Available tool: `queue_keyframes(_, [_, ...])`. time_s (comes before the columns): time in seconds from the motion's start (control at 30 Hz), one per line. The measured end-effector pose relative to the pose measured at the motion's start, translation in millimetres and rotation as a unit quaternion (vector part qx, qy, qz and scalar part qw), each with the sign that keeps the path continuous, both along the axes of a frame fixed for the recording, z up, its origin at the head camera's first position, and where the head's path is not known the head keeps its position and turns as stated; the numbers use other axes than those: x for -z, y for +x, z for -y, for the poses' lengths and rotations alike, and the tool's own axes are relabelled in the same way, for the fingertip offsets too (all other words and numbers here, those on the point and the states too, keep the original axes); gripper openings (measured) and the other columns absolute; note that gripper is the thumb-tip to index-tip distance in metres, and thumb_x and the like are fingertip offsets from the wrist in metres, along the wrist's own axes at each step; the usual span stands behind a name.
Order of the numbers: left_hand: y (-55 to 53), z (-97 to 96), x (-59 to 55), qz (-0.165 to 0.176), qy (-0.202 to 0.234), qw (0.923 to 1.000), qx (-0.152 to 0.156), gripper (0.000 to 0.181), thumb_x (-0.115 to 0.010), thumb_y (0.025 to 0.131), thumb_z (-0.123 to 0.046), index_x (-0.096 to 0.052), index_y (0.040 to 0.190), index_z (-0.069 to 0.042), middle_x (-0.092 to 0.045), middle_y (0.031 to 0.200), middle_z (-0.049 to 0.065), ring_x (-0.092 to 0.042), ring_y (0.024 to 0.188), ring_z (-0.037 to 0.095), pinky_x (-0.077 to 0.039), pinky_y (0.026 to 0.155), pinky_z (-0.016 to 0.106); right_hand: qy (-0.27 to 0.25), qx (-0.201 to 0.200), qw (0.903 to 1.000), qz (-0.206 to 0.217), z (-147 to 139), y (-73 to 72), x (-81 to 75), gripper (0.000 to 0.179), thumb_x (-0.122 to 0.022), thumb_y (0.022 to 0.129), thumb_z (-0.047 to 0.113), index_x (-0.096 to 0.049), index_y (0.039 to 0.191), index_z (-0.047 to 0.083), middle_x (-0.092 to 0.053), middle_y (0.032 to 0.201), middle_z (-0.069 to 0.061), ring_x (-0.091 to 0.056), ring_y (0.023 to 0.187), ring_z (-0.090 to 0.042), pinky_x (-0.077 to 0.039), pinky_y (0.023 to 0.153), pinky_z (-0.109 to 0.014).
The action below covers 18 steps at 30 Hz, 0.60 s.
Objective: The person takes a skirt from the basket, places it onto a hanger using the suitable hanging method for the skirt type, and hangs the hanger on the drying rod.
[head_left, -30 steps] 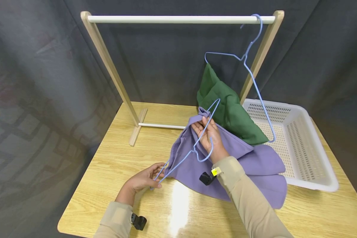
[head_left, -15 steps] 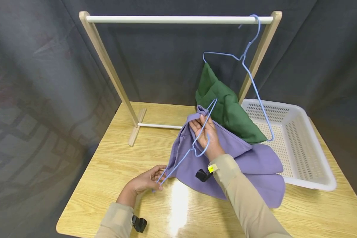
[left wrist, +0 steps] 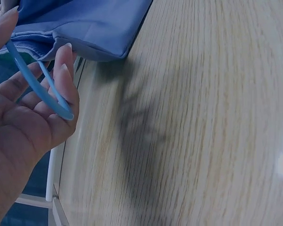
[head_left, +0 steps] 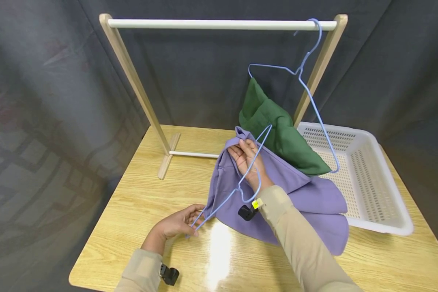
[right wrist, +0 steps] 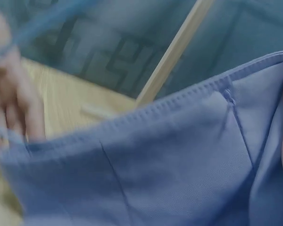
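In the head view, my left hand (head_left: 180, 222) grips the lower left end of a light blue clothes hanger (head_left: 222, 201). The left wrist view shows the hanger's bent end (left wrist: 45, 92) lying across the curled fingers, close to the cloth. A purple garment (head_left: 270, 211) with a stitched edge spreads beneath the hanger. My right hand (head_left: 250, 164) holds its upper edge, fingers against the inner side. The hanger's hook and far arm cross in front of that hand. In the right wrist view, the garment's stitched edge (right wrist: 174, 106) runs between both hands.
A wooden rack with a white rail (head_left: 219, 24) stands at the back. From its right end a second blue hanger (head_left: 310, 91) carries a green garment (head_left: 277, 125). A white plastic basket (head_left: 390, 194) sits at the right of the wooden table (head_left: 131, 219).
My right hand has shifted slightly left with the upper edge of the purple garment. The held hanger has tilted a little, while my left hand stays almost in place.
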<state>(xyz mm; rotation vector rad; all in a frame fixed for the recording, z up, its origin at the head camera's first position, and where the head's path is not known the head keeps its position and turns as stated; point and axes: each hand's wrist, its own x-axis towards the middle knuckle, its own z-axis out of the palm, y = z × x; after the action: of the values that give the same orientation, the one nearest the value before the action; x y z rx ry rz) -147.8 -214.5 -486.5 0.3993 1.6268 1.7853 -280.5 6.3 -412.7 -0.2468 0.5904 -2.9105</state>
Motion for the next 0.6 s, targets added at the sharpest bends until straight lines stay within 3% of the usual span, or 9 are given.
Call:
queue_keyframes(0.2, [0.1,2.5,0.6,-0.002,-0.002,0.9999,0.012,0.072,-0.059,0.068,0.009,-0.023,0.130,0.003,-0.041,0.110,0.015,-0.031,0.103,0.049,-0.041,0.081,0.041,0.132,0.039,0.9866,-0.088,-1.6,-11.1,6.6,0.011,-0.068,0.070,0.008,-0.058,0.074,0.009,-0.063,0.075,-0.009,-0.062,0.073,-0.023,-0.048,0.073,-0.036])
queue_keyframes(0.27, [-0.1,3.0,0.8,-0.006,-0.001,0.9998,0.017,0.072,-0.059,0.068,0.009,-0.023,0.130,0.003,-0.041,0.110,0.015,-0.031,0.103,0.048,-0.040,0.082,0.041,0.195,0.070,0.9736,-0.097,-2.8,-14.3,8.6,0.010,-0.068,0.072,0.007,-0.058,0.075,0.010,-0.063,0.073,-0.007,-0.062,0.070,-0.020,-0.049,0.070,-0.034])
queue_keyframes(0.33, [-0.2,3.2,1.2,-0.012,-0.001,0.9996,0.024,0.072,-0.059,0.068,0.009,-0.022,0.130,0.004,-0.041,0.109,0.015,-0.032,0.103,0.047,-0.040,0.083,0.042,0.285,0.110,0.9456,-0.111,-3.2,-16.6,9.0,0.006,-0.065,0.076,0.005,-0.058,0.076,0.005,-0.062,0.071,-0.005,-0.062,0.067,-0.017,-0.049,0.066,-0.031])
queue_keyframes(0.37, [-0.2,3.4,1.5,-0.013,0.000,0.9996,0.026,0.072,-0.058,0.068,0.009,-0.022,0.130,0.005,-0.041,0.110,0.015,-0.032,0.103,0.047,-0.039,0.083,0.043,0.351,0.134,0.9179,-0.128,-3.4,-17.3,8.9,0.004,-0.063,0.077,0.004,-0.059,0.076,0.003,-0.062,0.071,-0.005,-0.061,0.066,-0.015,-0.049,0.065,-0.028])
queue_keyframes(0.4, [-0.3,3.5,1.8,-0.014,0.003,0.9995,0.029,0.072,-0.058,0.068,0.009,-0.022,0.130,0.006,-0.041,0.110,0.016,-0.032,0.103,0.048,-0.039,0.083,0.043,0.424,0.160,0.8786,-0.150,-3.6,-17.7,8.2,0.004,-0.061,0.078,0.004,-0.060,0.076,0.001,-0.062,0.071,-0.005,-0.060,0.066,-0.013,-0.049,0.063,-0.027])
queue_keyframes(0.5, [0.1,3.7,3.1,-0.012,0.013,0.9993,0.033,0.072,-0.056,0.068,0.010,-0.020,0.130,0.008,-0.042,0.111,0.017,-0.031,0.104,0.049,-0.038,0.084,0.044,0.604,0.212,0.7376,-0.214,-4.9,-18.0,6.5,0.010,-0.059,0.081,0.006,-0.062,0.080,-0.003,-0.062,0.074,-0.008,-0.058,0.069,-0.015,-0.047,0.065,-0.028])
queue_keyframes(0.53, [0.4,3.7,3.6,-0.009,0.017,0.9992,0.033,0.072,-0.056,0.068,0.010,-0.019,0.130,0.009,-0.042,0.112,0.017,-0.031,0.104,0.050,-0.038,0.085,0.044,0.643,0.221,0.6968,-0.230,-5.9,-18.1,6.7,0.011,-0.059,0.081,0.008,-0.063,0.081,-0.002,-0.063,0.076,-0.009,-0.057,0.071,-0.017,-0.046,0.066,-0.029])
queue_keyframes(0.57, [0.7,3.5,4.2,-0.007,0.023,0.9990,0.037,0.072,-0.056,0.069,0.010,-0.018,0.130,0.010,-0.042,0.113,0.018,-0.030,0.105,0.050,-0.037,0.086,0.044,0.671,0.221,0.6663,-0.239,-7.6,-18.3,8.0,0.011,-0.059,0.081,0.009,-0.063,0.081,-0.001,-0.063,0.077,-0.010,-0.057,0.072,-0.018,-0.045,0.066,-0.029])
queue_keyframes(0.6, [1.0,3.0,4.7,-0.004,0.028,0.9988,0.040,0.072,-0.057,0.069,0.010,-0.018,0.130,0.011,-0.041,0.114,0.018,-0.030,0.106,0.050,-0.036,0.087,0.045,0.687,0.213,0.6509,-0.242,-9.4,-18.1,9.4,0.011,-0.059,0.081,0.010,-0.064,0.081,0.000,-0.062,0.078,-0.011,-0.056,0.072,-0.019,-0.045,0.066,-0.030])
